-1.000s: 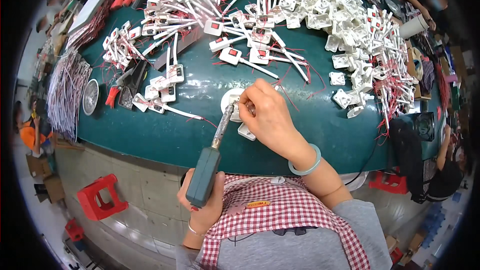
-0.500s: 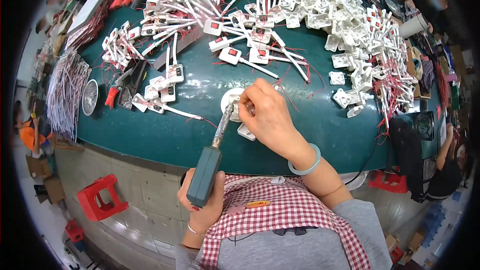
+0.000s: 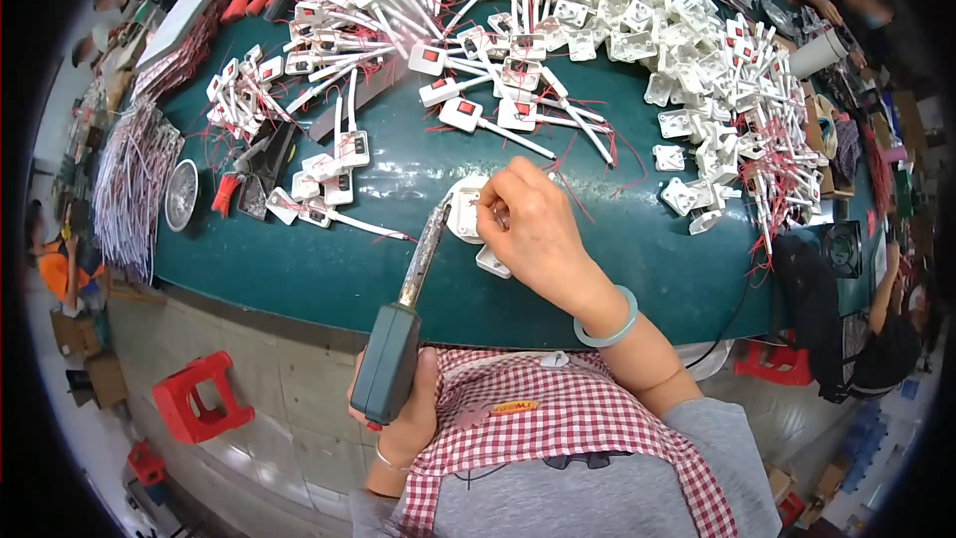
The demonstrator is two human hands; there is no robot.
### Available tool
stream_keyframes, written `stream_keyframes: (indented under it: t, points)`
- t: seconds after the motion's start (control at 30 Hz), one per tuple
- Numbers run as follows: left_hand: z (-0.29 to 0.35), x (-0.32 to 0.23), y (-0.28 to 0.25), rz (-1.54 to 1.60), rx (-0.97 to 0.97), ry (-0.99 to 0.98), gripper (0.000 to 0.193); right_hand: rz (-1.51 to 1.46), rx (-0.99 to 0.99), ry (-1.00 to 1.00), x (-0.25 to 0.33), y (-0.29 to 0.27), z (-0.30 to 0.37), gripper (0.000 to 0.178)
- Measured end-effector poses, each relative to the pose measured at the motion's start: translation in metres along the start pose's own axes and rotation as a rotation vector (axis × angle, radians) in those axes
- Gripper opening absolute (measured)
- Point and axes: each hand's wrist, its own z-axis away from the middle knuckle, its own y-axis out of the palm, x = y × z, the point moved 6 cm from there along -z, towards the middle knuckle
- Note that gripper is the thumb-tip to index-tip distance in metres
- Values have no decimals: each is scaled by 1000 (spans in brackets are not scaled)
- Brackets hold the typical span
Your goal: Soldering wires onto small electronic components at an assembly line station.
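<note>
My left hand (image 3: 414, 406) is wrapped round the dark green body of a soldering iron (image 3: 388, 364). The iron's long metal barrel slants up and away, its tip at the left edge of a white round piece (image 3: 461, 223). Over the right side of that piece my right hand (image 3: 543, 234) is closed, thumb and forefinger pinched together; whatever they hold is too small to make out. Just nearer, partly under the right hand, lies a white plastic housing (image 3: 491, 261). Left of the iron rests a small group of white housings with tubes and red wires (image 3: 327, 179).
White switch housings with red rockers and wired tubes (image 3: 460, 114) spread across the far table. A heap of bare white housings (image 3: 687, 120) stands at the right. At the left are a metal bowl (image 3: 180, 195) and bundled wires (image 3: 134, 184). A red stool (image 3: 204, 399) is on the floor.
The soldering iron has drawn back to the left and a little nearer, its tip moving from the middle of the white piece to its left edge. My right hand stays almost in place.
</note>
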Motion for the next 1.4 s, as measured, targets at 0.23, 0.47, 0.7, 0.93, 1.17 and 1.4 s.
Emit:
stream_keyframes:
  t: [0.23, 0.47, 0.7, 0.93, 1.17, 1.4]
  points:
    - [0, 1, -4, 29, -20, -4, 20, 25, 8, 16, 1, -2, 1, 12]
    - [10, 31, -13, 67, -7, -139, 36, 158, 79, -31, 25, -9, 8, 48]
    - [4, 48, -19, 128, -89, -120, 30, 149, 134, -100, 19, -1, 12, 56]
    - [-6, 56, -35, 292, -276, -290, 28, -50, 13, -46, 44, -43, -8, 54]
    - [-28, 30, -49, 389, -589, -130, 20, -179, -82, -496, 110, 11, -63, 74]
    - [-25, 56, -73, 429, -733, 15, 18, 246, -349, -164, -24, -43, -57, 30]
